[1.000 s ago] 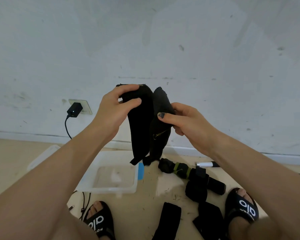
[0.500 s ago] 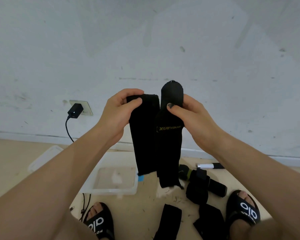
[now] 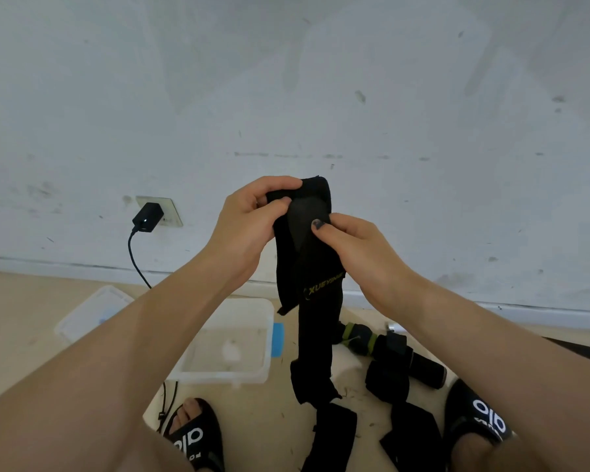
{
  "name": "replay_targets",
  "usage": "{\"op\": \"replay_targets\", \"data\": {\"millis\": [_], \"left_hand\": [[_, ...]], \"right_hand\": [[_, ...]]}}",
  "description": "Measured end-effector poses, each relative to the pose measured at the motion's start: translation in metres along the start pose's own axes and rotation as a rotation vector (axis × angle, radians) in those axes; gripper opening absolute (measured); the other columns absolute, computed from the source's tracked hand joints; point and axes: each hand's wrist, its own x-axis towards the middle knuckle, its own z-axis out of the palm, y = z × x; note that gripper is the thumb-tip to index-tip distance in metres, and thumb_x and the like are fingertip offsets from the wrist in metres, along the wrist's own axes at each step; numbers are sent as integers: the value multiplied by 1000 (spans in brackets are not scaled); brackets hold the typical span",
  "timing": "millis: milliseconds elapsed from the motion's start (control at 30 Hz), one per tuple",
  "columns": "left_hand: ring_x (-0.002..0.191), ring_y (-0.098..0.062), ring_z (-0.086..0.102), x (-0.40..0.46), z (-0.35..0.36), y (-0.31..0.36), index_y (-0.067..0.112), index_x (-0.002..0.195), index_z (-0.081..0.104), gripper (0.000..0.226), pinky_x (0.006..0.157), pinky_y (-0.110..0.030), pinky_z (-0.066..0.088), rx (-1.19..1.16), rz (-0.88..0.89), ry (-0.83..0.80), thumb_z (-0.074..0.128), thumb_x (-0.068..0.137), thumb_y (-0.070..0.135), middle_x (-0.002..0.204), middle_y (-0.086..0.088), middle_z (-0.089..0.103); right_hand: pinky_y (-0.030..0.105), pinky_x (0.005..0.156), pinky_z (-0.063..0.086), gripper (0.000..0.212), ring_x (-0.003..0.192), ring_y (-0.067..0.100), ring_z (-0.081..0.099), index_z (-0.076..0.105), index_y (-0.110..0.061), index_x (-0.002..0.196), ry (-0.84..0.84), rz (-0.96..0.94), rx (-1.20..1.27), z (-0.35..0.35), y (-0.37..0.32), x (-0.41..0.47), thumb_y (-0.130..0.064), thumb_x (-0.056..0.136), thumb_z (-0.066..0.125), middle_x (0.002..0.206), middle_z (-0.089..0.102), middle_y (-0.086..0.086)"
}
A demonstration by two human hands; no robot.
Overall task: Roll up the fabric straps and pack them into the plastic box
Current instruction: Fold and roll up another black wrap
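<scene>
A long black fabric strap (image 3: 315, 332) with yellow lettering hangs in front of the wall, its lower end reaching down near the floor. My left hand (image 3: 249, 223) pinches the strap's folded top edge with thumb and fingers. My right hand (image 3: 349, 243) grips the rounded top end, thumb pressed on its front. The clear plastic box (image 3: 232, 376) stands open on the floor below my left forearm, with no strap in it. Several more black straps (image 3: 389, 379) lie on the floor to its right, one rolled with a green band (image 3: 358, 338).
The box's lid (image 3: 89, 315) lies left of the box. A black charger (image 3: 147, 216) sits in a wall socket, its cable running down to the floor. My feet in black slides (image 3: 195, 434) (image 3: 477, 417) stand at the bottom. A white-tipped pen (image 3: 390, 326) lies by the wall.
My hands have come together at the top of the strap; the two upper ends now overlap, and the strap hangs longer and lower toward the floor.
</scene>
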Motion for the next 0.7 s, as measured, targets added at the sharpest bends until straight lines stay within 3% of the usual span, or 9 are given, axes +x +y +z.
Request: {"op": "replay_targets", "data": {"millis": [100, 167, 300, 367, 533, 700], "left_hand": [[92, -15, 71, 0, 0, 0, 18, 109, 76, 35, 83, -28, 59, -23, -2, -16, 50, 101, -4, 76, 6, 67], [94, -17, 70, 0, 0, 0, 18, 109, 77, 36, 84, -28, 58, -42, -2, -25, 50, 101, -4, 79, 2, 66], [107, -26, 70, -1, -1, 1, 17, 109, 77, 36, 85, -28, 57, -83, -17, -39, 48, 102, -3, 108, -16, 71], [107, -25, 71, -2, -1, 3, 15, 109, 76, 33, 83, -27, 57, -111, -29, -43, 49, 102, 0, 116, -14, 73], [99, -20, 71, -3, 0, 2, 15, 111, 76, 21, 81, -25, 57, -111, -25, -29, 60, 100, 6, 105, -17, 69], [93, -15, 72, -2, -1, 1, 17, 109, 76, 26, 82, -27, 58, -78, -12, -27, 61, 97, 0, 85, 2, 71]], "right_hand": [[32, 83, 53, 34, 88, 24, 68, 66, 2, 109, 23, 5, 6, 2, 0, 2, -30, 105, 54, 99, 69, 19], [39, 94, 56, 32, 101, 28, 70, 69, -2, 110, 30, 17, 15, 3, -1, 3, -30, 105, 54, 108, 71, 18], [47, 102, 53, 30, 107, 29, 70, 72, -5, 110, 29, 28, 28, 3, -2, 3, -30, 105, 55, 110, 73, 16], [49, 103, 52, 30, 107, 30, 70, 71, -4, 109, 31, 27, 27, 3, -2, 4, -29, 105, 55, 111, 72, 17], [46, 100, 54, 30, 105, 30, 70, 70, -2, 112, 18, 29, 16, 3, -2, 4, -27, 105, 55, 111, 72, 19], [46, 101, 53, 30, 105, 29, 70, 71, -3, 114, 13, 36, 4, 3, -3, 4, -28, 104, 56, 112, 73, 18]]}}
